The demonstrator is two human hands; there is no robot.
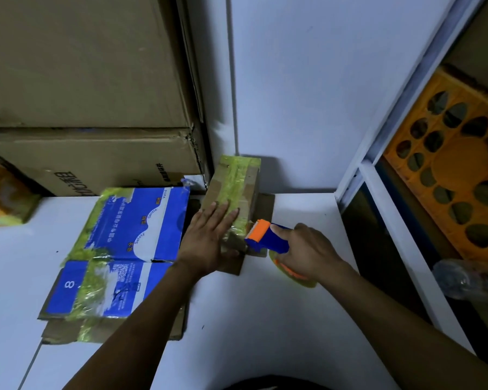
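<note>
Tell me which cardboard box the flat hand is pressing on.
The small brown box with yellow-green tape, under the left hand. The blue printed box lies left of it; the big cartons stand stacked behind.

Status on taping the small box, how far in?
Done: yellow-green tape already runs along the top of the small brown box. In hand: left hand presses flat on it, right hand holds the tape dispenser at its near edge. Left: likely cutting the strip free; other seams can't be judged.

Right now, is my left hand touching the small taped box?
Touching. The head view shows the left hand pressed flat on the small taped box, fingers straight.
</note>
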